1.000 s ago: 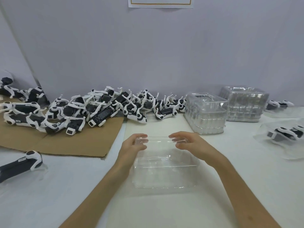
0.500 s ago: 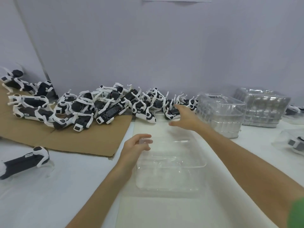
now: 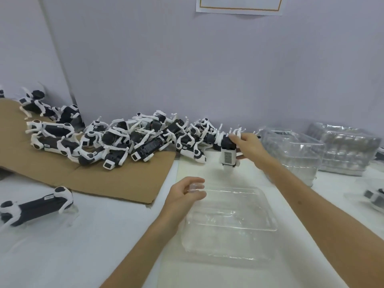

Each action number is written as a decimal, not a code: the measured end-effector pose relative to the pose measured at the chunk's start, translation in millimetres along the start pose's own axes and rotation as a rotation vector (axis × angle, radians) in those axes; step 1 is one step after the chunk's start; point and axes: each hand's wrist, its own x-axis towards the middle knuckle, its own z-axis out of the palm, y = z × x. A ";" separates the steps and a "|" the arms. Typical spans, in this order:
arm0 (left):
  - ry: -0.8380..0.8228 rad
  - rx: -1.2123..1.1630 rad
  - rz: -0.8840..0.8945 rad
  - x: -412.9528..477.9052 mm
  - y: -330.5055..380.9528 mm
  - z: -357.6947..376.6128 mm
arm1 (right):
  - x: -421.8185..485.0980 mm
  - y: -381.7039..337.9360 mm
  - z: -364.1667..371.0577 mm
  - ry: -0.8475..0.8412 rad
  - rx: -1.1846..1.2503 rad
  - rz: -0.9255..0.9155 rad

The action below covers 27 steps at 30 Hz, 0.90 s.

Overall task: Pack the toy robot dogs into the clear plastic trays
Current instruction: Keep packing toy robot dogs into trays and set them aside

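Observation:
A clear plastic tray lies on the white table in front of me. My left hand grips its far left corner, fingers curled over the rim. My right hand holds a black and white toy robot dog lifted just off the right end of the pile, beyond the tray. The pile of toy robot dogs stretches along the wall over a sheet of brown cardboard.
Two stacks of clear trays stand at the right by the wall. A single dog lies on the table at the left. Another packed dog shows at the right edge. A paper sheet hangs on the wall.
My right hand left the tray, reached to the right end of the pile and picked up a dog. My left hand stayed on the tray's corner.

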 end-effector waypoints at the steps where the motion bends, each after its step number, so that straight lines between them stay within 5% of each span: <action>1: 0.010 0.006 0.025 -1.9 1.4 2.5 | -14.2 -7.5 -5.2 -0.019 0.202 0.067; 6: 0.081 0.127 0.324 -7.2 15.9 -0.2 | -80.3 -36.0 -20.3 -0.156 0.927 0.235; 13: -0.040 -0.053 0.534 -9.0 28.6 -7.2 | -150.2 -51.3 -12.3 -0.457 1.139 0.143; 17: -0.055 -0.100 0.518 -9.2 27.9 -3.2 | -155.1 -47.1 -20.3 -0.233 0.876 -0.062; 21: 0.015 -0.061 0.486 -11.1 24.5 3.1 | -165.0 -31.5 -19.5 -0.129 0.280 -0.399; 25: 0.110 0.008 0.448 -12.1 24.7 3.4 | -166.1 -19.5 -15.4 0.296 -0.191 -0.481; 27: 0.097 0.031 0.393 -10.9 23.5 3.5 | -165.7 -16.2 -16.4 0.378 -0.315 -0.519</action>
